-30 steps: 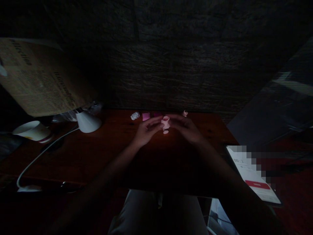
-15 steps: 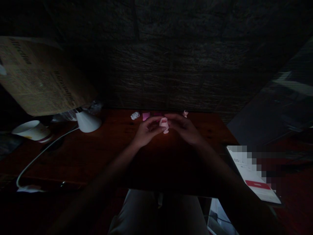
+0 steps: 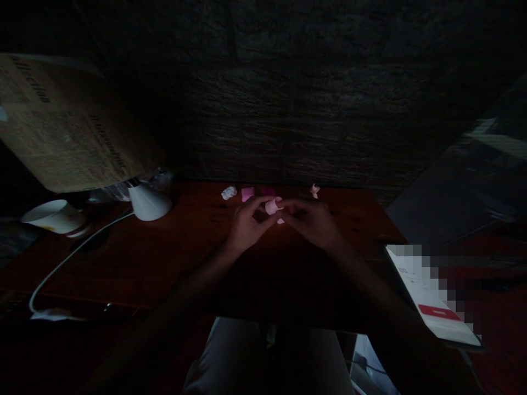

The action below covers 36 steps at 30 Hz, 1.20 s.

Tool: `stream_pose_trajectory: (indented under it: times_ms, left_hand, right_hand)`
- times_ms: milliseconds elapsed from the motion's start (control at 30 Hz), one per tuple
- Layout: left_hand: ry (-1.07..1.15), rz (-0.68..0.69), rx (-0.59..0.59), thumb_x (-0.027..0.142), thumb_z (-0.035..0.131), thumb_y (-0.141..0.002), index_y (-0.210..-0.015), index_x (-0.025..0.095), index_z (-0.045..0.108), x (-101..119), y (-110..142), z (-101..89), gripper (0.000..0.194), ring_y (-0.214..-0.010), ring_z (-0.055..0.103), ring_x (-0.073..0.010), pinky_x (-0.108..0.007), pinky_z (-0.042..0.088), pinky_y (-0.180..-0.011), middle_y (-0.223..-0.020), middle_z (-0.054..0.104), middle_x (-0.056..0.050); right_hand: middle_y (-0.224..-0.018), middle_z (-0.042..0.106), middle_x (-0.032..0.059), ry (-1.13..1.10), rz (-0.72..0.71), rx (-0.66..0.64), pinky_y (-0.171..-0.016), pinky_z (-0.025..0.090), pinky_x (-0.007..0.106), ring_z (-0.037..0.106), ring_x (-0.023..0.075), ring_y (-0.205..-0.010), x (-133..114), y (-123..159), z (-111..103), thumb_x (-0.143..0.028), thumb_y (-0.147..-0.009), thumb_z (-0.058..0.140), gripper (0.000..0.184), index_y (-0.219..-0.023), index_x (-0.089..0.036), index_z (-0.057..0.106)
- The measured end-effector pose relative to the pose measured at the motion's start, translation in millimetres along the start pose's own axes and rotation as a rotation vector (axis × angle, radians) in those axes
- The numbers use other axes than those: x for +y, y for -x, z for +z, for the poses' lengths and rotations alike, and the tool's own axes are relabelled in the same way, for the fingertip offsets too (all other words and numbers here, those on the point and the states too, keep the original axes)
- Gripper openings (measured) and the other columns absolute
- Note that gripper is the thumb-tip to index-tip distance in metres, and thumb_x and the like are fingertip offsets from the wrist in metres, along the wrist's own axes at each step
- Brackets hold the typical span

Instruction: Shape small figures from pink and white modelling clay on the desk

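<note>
A small pale pink cup-shaped piece [image 3: 272, 206], perhaps modelling clay, is held above the dark wooden desk. My left hand [image 3: 249, 224] is closed around its left side, fingers and thumb curled. On the right, the fingertips of my right hand [image 3: 309, 219] pinch at its open end and hide part of it. Just below the fingers shows a small pale pink bit [image 3: 280, 221]; whether it joins the piece I cannot tell. Behind my hands lie a white crumpled lump [image 3: 229, 192], a pink square piece [image 3: 247, 193] and a magenta piece [image 3: 267, 191]. A pale pink curled scrap [image 3: 315, 190] rests farther right.
A lamp with a printed shade [image 3: 78, 131] and white base [image 3: 150, 203] stands at the left, its cord [image 3: 74, 253] trailing forward. Beside it is a paper cup [image 3: 55, 216]. A lit screen [image 3: 432, 307] sits at the right edge. A dark textured wall closes the back.
The pink piece has tipped over, its opening turning from upward toward the right. My right fingertips have moved in to its opening. The left hand keeps its hold.
</note>
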<state>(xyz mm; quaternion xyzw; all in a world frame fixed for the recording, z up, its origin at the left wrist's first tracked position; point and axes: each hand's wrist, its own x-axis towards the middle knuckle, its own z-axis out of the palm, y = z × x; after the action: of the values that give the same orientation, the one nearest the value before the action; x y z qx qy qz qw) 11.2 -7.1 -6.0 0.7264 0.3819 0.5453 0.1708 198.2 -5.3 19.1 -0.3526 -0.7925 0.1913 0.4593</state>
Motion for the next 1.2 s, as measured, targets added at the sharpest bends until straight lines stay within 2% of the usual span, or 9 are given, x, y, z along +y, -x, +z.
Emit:
stream_pose_trajectory:
  times_ms: [267,367,567,700,800,967,1200]
  left_hand:
    - [-0.049,0.108,0.018,0.026,0.075,-0.084,-0.108,0.019,0.070,-0.3,1.2,0.9,0.026,-0.082,0.069,-0.0159,-0.029,0.056,-0.074,-0.105,0.076,-0.007]
    - [-0.075,0.088,0.008,0.026,0.076,-0.083,-0.108,0.020,0.070,0.7,1.3,0.3,0.027,-0.081,0.069,-0.0163,-0.029,0.056,-0.074,-0.104,0.076,-0.006]
    - [-0.069,0.072,0.005,0.024,0.073,-0.084,-0.108,0.020,0.070,3.3,1.0,-0.4,0.024,-0.081,0.069,-0.0162,-0.029,0.056,-0.074,-0.103,0.076,-0.006]
    - [-0.076,0.096,-0.003,0.024,0.073,-0.084,-0.108,0.021,0.070,1.5,1.5,-0.1,0.024,-0.085,0.069,-0.0173,-0.030,0.056,-0.077,-0.102,0.075,-0.005]
    - [-0.096,0.120,-0.025,0.022,0.074,-0.084,-0.108,0.021,0.069,0.8,2.5,0.3,0.025,-0.089,0.070,-0.0183,-0.032,0.057,-0.079,-0.105,0.075,-0.006]
    - [-0.120,0.150,-0.013,0.022,0.073,-0.085,-0.108,0.020,0.069,2.3,3.3,1.6,0.023,-0.093,0.070,-0.0196,-0.034,0.057,-0.083,-0.105,0.076,-0.007]
    - [-0.121,0.091,0.000,0.023,0.074,-0.085,-0.110,0.021,0.070,2.9,4.3,1.3,0.026,-0.090,0.072,-0.0194,-0.033,0.058,-0.081,-0.107,0.077,-0.007]
  right_hand:
    - [-0.077,0.070,0.0024,-0.058,0.088,0.000,-0.069,0.048,0.031,0.063,0.0176,-0.070,3.0,1.9,3.1,-0.032,-0.086,0.069,0.014,-0.093,-0.023,0.077]
    - [-0.077,0.070,0.0018,-0.035,0.096,-0.008,-0.069,0.048,0.030,0.063,0.0171,-0.070,1.3,1.7,4.6,-0.029,-0.088,0.067,0.012,-0.091,-0.023,0.077]
    - [-0.075,0.067,0.0011,0.044,0.002,0.002,-0.067,0.047,0.028,0.061,0.0153,-0.068,-2.2,0.5,2.9,-0.024,-0.087,0.067,0.010,-0.089,-0.023,0.076]
    - [-0.081,0.072,0.0026,-0.020,0.059,-0.016,-0.069,0.050,0.030,0.065,0.0171,-0.072,-0.2,1.6,2.8,-0.030,-0.086,0.069,0.013,-0.095,-0.024,0.077]
    - [-0.087,0.076,0.0044,-0.072,0.112,-0.010,-0.074,0.052,0.032,0.069,0.0195,-0.078,0.5,2.6,5.8,-0.035,-0.088,0.069,0.015,-0.093,-0.023,0.078]
    - [-0.085,0.077,0.0041,-0.077,0.147,0.023,-0.074,0.053,0.033,0.071,0.0198,-0.077,-1.0,2.6,10.3,-0.030,-0.089,0.066,0.015,-0.090,-0.022,0.077]
    - [-0.091,0.078,0.0044,-0.139,0.177,-0.008,-0.076,0.054,0.033,0.071,0.0198,-0.080,0.8,2.7,7.7,-0.035,-0.089,0.067,0.017,-0.094,-0.022,0.077]
